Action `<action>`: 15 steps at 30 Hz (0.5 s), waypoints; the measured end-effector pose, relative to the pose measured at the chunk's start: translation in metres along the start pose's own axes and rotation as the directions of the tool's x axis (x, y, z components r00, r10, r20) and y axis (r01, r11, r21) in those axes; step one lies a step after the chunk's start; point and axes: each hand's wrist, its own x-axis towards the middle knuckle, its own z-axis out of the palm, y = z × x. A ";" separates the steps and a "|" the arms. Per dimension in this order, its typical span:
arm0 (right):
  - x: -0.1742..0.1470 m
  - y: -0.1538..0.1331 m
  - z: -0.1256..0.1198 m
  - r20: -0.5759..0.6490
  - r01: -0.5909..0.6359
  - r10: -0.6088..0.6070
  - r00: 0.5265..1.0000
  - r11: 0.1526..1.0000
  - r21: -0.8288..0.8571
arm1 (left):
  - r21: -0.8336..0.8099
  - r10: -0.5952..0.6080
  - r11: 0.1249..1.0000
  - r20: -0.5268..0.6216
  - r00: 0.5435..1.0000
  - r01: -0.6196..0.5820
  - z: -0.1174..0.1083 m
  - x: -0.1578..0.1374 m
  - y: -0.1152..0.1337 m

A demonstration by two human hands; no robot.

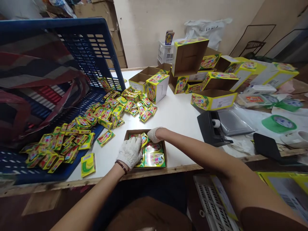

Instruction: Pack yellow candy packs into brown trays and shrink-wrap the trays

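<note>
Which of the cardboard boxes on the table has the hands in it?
The low open box at the table's near edge: left hand and right hand are both inside it; the other boxes stand farther back, untouched.

There is just one camera, worn on the person's head. It looks forward and down at the white table (178,115), from close above it. Both arms come up from the bottom of the frame. A wall fills the top

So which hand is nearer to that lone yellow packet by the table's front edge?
Left. The left hand rests in the small box, just right of the packet; the right hand is farther right.
</note>
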 end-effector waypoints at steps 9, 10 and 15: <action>-0.008 -0.005 0.010 0.047 -0.073 0.075 0.996 0.997 -0.038 | -0.146 -0.029 0.989 -0.202 0.979 -0.001 0.000 -0.001 -0.008; -0.009 -0.006 0.009 0.054 -0.077 0.078 0.995 0.997 -0.031 | -0.185 -0.032 0.983 -0.243 0.969 -0.014 -0.002 -0.002 -0.010; -0.012 -0.009 0.004 0.071 -0.095 0.094 0.993 0.995 0.017 | -0.254 0.046 0.957 -0.348 0.936 -0.141 -0.018 -0.014 -0.009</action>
